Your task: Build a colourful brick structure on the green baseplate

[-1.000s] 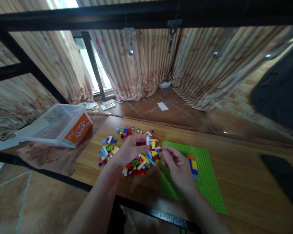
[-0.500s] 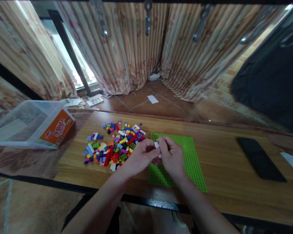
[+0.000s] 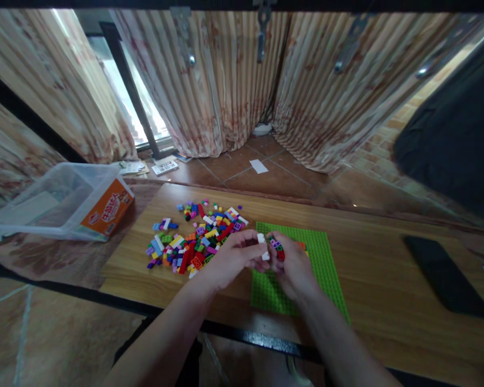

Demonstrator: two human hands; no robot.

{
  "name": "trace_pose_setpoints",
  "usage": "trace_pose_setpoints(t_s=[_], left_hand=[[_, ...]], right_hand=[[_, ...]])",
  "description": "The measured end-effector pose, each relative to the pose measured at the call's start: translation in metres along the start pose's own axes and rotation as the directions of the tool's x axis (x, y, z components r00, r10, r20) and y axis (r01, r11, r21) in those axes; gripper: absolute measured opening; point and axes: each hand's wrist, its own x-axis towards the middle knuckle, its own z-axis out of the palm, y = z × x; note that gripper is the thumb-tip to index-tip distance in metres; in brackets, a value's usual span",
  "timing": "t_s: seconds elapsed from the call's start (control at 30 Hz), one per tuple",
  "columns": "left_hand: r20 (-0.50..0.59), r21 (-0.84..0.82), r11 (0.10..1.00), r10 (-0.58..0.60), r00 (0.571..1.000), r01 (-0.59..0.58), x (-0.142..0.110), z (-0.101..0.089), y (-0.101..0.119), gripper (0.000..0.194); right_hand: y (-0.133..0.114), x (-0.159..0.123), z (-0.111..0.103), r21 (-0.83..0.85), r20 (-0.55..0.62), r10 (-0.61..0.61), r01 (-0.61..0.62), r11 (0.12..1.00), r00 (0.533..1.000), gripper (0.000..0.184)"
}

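Box (image 3: 108,209): see-through plastic with an orange label, standing off the left end of the counter (image 3: 375,279).
Pile (image 3: 205,242): loose bricks in many colours on the counter's left part, spread close to its left end; its right side runs up behind the left hand.
Left hand (image 3: 236,252): pinches a white brick (image 3: 263,247) between thumb and fingers, above the plate's left edge.
Right hand (image 3: 296,263): grips small bricks (image 3: 277,249), purple, red and dark, just beside the white one, apparently apart from it.
Plate (image 3: 322,263): green, studded, flat under the right hand; an orange piece (image 3: 301,245) shows past the knuckles, the rest hidden.
Progress: probably early; little building shows, and most bricks lie loose.
Front edge: dark rail, crossed by both forearms.
Room: a wide stretch of wood lies between plate and slab.
Slab (image 3: 447,277): black, flat, near the right end of view.
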Motion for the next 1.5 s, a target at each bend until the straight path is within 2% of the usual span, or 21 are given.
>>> trace_pose_setpoints(t_s=[0.13, 0.23, 0.33, 0.43, 0.5, 0.7, 0.83, 1.0, 1.1, 1.2, 1.33, 1.5], left_hand=[[-0.156, -0.058, 0.99, 0.121, 0.98, -0.132, -0.001, -0.018, 0.019, 0.026], [-0.285, -0.078, 0.972, 0.193, 0.939, -0.223, -0.004, -0.034, 0.035, 0.025], [-0.346, -0.089, 0.958, 0.228, 0.91, -0.273, -0.009, -0.047, 0.044, 0.025], [-0.395, -0.094, 0.95, 0.24, 0.887, -0.299, -0.011, -0.055, 0.049, 0.026], [-0.431, -0.103, 0.942, 0.248, 0.867, -0.321, -0.01, -0.058, 0.05, 0.027], [-0.484, -0.114, 0.921, 0.277, 0.831, -0.373, -0.007, -0.06, 0.051, 0.025], [-0.53, -0.062, 0.936, 0.263, 0.806, -0.347, -0.006, -0.058, 0.05, 0.025], [-0.51, 0.074, 0.956, 0.281, 0.813, -0.284, -0.005, -0.056, 0.046, 0.024], [-0.487, 0.128, 0.953, 0.3, 0.82, -0.273, -0.003, -0.056, 0.042, 0.02], [-0.47, 0.127, 0.952, 0.304, 0.828, -0.278, -0.002, -0.055, 0.04, 0.028], [-0.367, 0.144, 0.953, 0.301, 0.88, -0.266, -0.004, -0.048, 0.04, 0.026], [-0.233, 0.13, 0.958, 0.28, 0.931, -0.255, -0.002, -0.029, 0.034, 0.022]], right_hand=[[-0.009, -0.001, -0.004, 0.225, 0.128, 0.237, -0.261, 0.939, 0.963, 0.015], [-0.016, -0.001, -0.005, 0.288, 0.072, 0.3, -0.308, 0.907, 0.951, 0.021], [-0.02, 0.0, -0.001, 0.292, -0.036, 0.316, -0.293, 0.91, 0.948, 0.023], [-0.019, -0.001, 0.006, 0.297, -0.134, 0.266, -0.217, 0.93, 0.955, 0.019], [-0.018, -0.002, 0.014, 0.298, -0.156, 0.211, -0.158, 0.941, 0.965, 0.017], [-0.003, 0.004, 0.048, 0.239, -0.026, 0.041, -0.034, 0.97, 0.999, 0.028], [0.016, 0.013, 0.067, 0.167, 0.034, -0.103, 0.096, 0.981, 0.994, 0.03], [0.029, 0.017, 0.068, 0.07, 0.11, -0.197, 0.19, 0.979, 0.974, 0.039], [0.027, 0.015, 0.065, 0.048, 0.134, -0.234, 0.23, 0.972, 0.963, 0.039], [0.021, 0.011, 0.06, 0.01, 0.125, -0.263, 0.263, 0.965, 0.957, 0.037], [0.012, 0.008, 0.048, -0.117, 0.099, -0.311, 0.321, 0.94, 0.945, 0.026], [0.005, 0.005, 0.036, -0.356, 0.147, -0.393, 0.42, 0.835, 0.908, 0.021]])
